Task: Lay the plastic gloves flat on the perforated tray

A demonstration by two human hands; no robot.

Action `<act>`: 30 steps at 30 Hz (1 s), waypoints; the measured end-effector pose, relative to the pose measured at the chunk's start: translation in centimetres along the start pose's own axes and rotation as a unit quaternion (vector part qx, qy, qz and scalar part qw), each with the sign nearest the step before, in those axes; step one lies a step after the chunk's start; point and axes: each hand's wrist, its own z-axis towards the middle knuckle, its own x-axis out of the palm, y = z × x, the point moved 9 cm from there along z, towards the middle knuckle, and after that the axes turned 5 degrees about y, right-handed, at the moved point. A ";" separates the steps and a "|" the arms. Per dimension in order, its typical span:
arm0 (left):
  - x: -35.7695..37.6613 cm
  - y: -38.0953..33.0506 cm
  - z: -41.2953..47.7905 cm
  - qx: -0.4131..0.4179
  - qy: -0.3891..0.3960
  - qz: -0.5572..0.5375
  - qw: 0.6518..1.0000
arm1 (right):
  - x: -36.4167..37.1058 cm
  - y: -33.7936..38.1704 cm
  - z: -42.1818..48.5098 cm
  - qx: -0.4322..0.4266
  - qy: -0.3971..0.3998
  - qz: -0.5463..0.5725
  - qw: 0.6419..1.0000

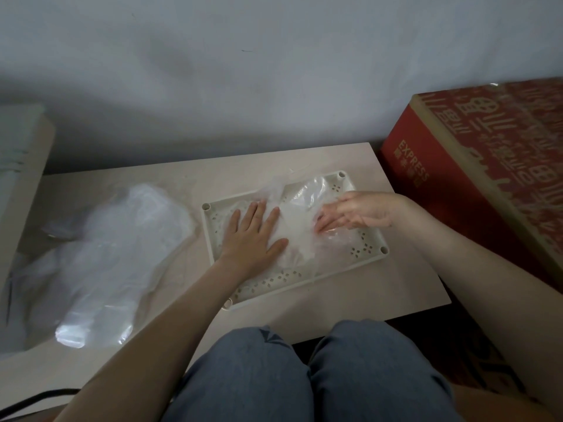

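A cream perforated tray (pixel 370 249) lies on the low table, a little right of centre. Thin clear plastic gloves (pixel 300 223) are spread across its middle and far right corner, partly crumpled at the far edge. My left hand (pixel 254 233) lies flat on the left part of the gloves, fingers straight and spread, pressing them down. My right hand (pixel 355 213) comes in from the right, its straight fingertips touching the plastic near the tray's middle; it looks slightly blurred.
A heap of clear plastic gloves or bags (pixel 112 257) covers the table's left side. A red cardboard box (pixel 475 166) stands close on the right. The wall (pixel 274 71) is just behind the table (pixel 350 303). My knees (pixel 304 376) are at the front edge.
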 end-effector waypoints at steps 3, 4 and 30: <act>0.0 0.0 0.2 0.001 0.004 -0.002 1.000 | 2.0 0.0 0.7 0.012 0.041 0.008 0.999; 0.0 0.0 0.2 0.001 0.005 -0.002 1.000 | 2.4 0.1 1.0 0.011 0.041 0.019 0.999; 0.2 0.1 0.3 0.004 0.021 -0.012 1.000 | 5.1 0.2 2.0 0.032 0.040 -0.024 0.998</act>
